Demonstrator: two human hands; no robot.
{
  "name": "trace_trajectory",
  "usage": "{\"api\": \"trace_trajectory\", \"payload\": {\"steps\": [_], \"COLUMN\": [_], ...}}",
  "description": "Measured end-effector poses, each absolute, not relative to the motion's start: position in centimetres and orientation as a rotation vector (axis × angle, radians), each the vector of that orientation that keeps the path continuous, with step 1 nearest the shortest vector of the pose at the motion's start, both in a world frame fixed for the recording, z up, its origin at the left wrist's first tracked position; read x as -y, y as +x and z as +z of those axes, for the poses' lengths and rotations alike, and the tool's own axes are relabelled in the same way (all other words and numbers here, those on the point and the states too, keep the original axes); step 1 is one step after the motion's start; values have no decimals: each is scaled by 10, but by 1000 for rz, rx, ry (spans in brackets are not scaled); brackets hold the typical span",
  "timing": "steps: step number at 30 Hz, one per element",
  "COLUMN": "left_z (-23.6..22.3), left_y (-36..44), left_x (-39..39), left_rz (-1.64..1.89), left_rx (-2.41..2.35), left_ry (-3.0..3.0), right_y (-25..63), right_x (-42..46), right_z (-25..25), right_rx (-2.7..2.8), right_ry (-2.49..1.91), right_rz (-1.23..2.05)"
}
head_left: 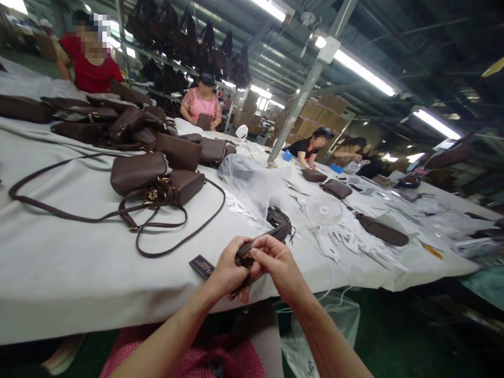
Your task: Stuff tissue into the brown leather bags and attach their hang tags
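Observation:
At the table's near edge my left hand [229, 269] is closed around a narrow dark brown leather piece [281, 231], its exact kind hard to make out. With thumb and forefinger, my right hand [275, 260] pinches a small gold-coloured bit on the same piece. Its far end lies toward a crumpled black bundle [279, 215] on the cloth. Just left of my left hand a dark printed tag [201, 266] lies flat. Something reddish shows below my fingers, mostly hidden.
Brown handbags [137, 173] with long straps are piled on the white-covered table [79, 262] at left. Clear plastic [248, 181] and a white fan [324, 210] lie ahead. More brown bags [381, 230] rest at right. A post [299, 100] rises beyond; several co-workers surround the table.

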State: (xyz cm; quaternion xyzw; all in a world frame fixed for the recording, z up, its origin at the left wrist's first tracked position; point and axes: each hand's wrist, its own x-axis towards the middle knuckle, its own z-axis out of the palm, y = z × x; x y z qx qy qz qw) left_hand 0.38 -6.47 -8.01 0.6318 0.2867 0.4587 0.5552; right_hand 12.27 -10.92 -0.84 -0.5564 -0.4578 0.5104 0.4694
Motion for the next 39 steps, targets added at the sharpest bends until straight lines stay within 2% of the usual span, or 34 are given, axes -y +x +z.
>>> {"api": "trace_trajectory", "payload": {"steps": [2,6,9,21,28,34,39], "left_z": [-80,-88,-101,-104,-90,-87,-87], "left_y": [-1,-27,-41,-27,-13,-9,-11], "left_x": [59,47,43,71,68,67,61], "left_rz": [1032,760,731,962,1038,1015,1009], "left_rx": [-677,-293,-100,-337,-468,-457,-437], "left_ry": [1485,1392,1261,1458,1536,1566,1556], "right_y": [122,129,131,135,133,155,154], "right_x": [103,96,96,108,115,109,103], "right_z": [-6,-1,-2,-4,-7,7,17], "right_rx": [1162,1157,1147,1138,1284,1764,1960], "right_ry": [-1406,-1400,-1371,-1338,-1417,-1573,-1461], "right_rz": [1228,1322,1311,1333,988,554,606]}}
